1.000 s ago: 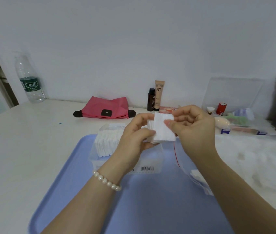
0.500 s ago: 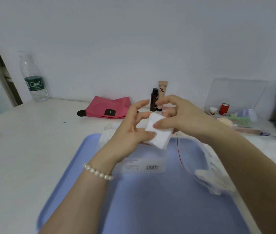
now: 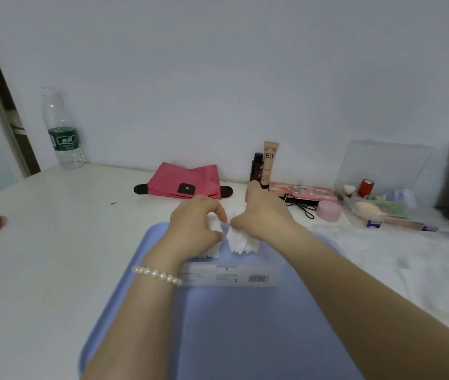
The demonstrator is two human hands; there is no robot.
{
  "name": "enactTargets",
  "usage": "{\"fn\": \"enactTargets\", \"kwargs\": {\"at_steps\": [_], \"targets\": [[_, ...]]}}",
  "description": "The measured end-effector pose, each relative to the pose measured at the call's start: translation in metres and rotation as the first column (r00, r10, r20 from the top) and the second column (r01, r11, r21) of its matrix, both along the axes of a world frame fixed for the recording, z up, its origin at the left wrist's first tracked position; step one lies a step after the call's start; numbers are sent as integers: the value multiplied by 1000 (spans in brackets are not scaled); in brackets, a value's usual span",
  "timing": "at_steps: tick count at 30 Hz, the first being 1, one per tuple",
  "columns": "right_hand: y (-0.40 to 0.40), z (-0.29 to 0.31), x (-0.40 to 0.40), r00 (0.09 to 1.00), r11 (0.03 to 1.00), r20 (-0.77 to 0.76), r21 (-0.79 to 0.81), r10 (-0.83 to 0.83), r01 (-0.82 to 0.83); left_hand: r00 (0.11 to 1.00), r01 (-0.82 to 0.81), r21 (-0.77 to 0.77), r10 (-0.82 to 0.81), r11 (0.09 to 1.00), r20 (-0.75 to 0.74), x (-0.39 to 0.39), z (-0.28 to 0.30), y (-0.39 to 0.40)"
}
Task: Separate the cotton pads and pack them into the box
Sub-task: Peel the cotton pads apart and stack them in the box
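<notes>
Head view: left hand (image 3: 194,229) and right hand (image 3: 265,215) both low over box (image 3: 231,275), knuckles up, thumbs nearly meeting. Each curled around white pads (image 3: 241,242), left on a clump at the left side, right on a fanned bunch at the middle. Pads standing on edge, faces left-right, stacked along the box's long axis across blue tray (image 3: 245,325). Fingertips hidden behind the knuckles, so depth of hold unclear. Probably seating both bunches straight down into the box. Right bunch splayed at the bottom, apt to catch. Empty room lies rightward, nearer the right hand.
</notes>
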State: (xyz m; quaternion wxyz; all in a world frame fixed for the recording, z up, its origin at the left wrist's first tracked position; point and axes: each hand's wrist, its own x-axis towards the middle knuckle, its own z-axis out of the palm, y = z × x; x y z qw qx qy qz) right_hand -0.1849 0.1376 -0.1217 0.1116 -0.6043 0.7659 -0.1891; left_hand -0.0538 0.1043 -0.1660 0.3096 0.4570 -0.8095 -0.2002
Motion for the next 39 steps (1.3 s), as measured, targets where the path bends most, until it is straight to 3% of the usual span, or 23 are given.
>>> {"fn": "enactTargets", "kwargs": {"at_steps": [7,14,19,25,35,39], "targets": [[-9,-25,13,987,999,-162,-46,-20,12,968,-84,88,60,993,243,1,-4,-2],[-12,-33,25,981,1000,-192,-21,-23,20,946,-82,74,54,994,319,0,-8,-4],[-10,-28,24,999,1000,47,14,-12,12,937,-97,47,76,994,342,-2,-9,-1],[-6,-13,6,939,997,345,68,-2,-23,909,-121,-17,118,993,399,-4,-8,-1],[7,-8,-16,853,981,521,159,15,-115,813,-153,-83,173,985,556,-17,-9,3],[12,1,-29,854,993,518,79,33,-86,805,-158,-100,187,982,563,-20,-11,3]]}}
